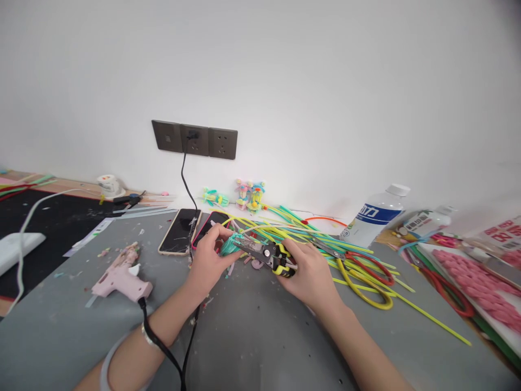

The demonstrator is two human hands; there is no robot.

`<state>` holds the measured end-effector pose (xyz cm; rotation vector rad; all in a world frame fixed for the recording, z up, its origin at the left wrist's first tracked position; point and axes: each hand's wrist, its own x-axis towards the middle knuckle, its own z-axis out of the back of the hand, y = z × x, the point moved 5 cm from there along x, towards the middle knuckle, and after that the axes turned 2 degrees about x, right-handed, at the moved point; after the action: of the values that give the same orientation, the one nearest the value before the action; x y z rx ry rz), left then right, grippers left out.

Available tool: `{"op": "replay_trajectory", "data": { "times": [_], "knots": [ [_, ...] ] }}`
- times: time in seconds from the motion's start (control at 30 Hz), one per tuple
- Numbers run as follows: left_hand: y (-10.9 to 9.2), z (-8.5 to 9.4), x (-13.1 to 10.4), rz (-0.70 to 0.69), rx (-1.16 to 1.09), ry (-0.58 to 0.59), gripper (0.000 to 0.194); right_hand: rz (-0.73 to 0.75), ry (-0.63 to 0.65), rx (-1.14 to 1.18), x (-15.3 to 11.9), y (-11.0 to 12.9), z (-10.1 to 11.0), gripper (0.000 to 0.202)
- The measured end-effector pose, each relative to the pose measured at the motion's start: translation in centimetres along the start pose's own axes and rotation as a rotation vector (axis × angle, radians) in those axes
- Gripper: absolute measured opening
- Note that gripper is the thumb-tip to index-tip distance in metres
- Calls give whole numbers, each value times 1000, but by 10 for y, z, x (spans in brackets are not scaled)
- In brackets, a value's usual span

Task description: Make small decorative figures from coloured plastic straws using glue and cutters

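Note:
Between the fingertips of my left hand (207, 263) is a small teal piece that looks like bent pipe cleaner (230, 245). My right hand (310, 271) is wrapped round the yellow-and-black handles of a pair of pliers (266, 253). The pliers' jaws reach left to the teal piece and appear to touch it; whether they grip it I cannot tell. Behind my hands lies a loose bunch of yellow and teal pipe cleaners (280, 225). Scissors (362, 271) with red and yellow handles rest on the bunch, right of my right hand.
A pink glue gun (124, 277) lies at left, its black cord passing by my left forearm. Two phones, one a dark phone (180, 231), lie behind my left hand. Small pipe-cleaner figures (250, 195) stand by the wall. A bottle (374, 214) and pink braided strands (476, 282) are at right.

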<state>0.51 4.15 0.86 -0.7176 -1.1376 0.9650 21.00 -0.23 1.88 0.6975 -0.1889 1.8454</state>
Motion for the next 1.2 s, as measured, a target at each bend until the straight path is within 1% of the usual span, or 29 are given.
{"op": "replay_trajectory", "data": {
  "times": [0.13,0.3,0.4,0.47,0.53,0.63,0.73,0.8,0.9,1.03,1.13,1.2],
  "knots": [
    [2,0,1,-4,7,8,19,-2,18,-23,-1,-1,-1,21],
    [0,-1,3,-11,-7,25,18,-13,-9,-65,-4,-4,-3,18],
    [0,0,3,-16,-16,27,18,-15,1,-52,-4,-5,-7,18],
    [2,0,3,-2,-12,26,20,-11,-2,-28,-4,-6,-9,21],
    [4,0,3,17,5,32,21,-10,-31,1,-3,-8,-11,27],
    [6,-2,3,28,36,81,21,-72,-62,61,-3,-17,-13,34],
    [7,-5,3,10,26,135,23,-173,-40,119,-4,-27,-14,29],
    [8,-6,3,11,-3,154,26,-210,-33,140,-5,-31,-15,28],
    [9,-8,3,70,-74,174,34,-222,-26,157,-6,-33,-15,29],
    [7,-12,1,200,-148,244,37,-193,-16,159,-5,-30,-16,30],
    [7,-16,-2,272,-226,314,41,-146,-20,102,-4,-26,-13,35],
    [9,-19,-3,296,-306,332,47,-101,-35,46,-3,-23,-11,36]
  ]
}}
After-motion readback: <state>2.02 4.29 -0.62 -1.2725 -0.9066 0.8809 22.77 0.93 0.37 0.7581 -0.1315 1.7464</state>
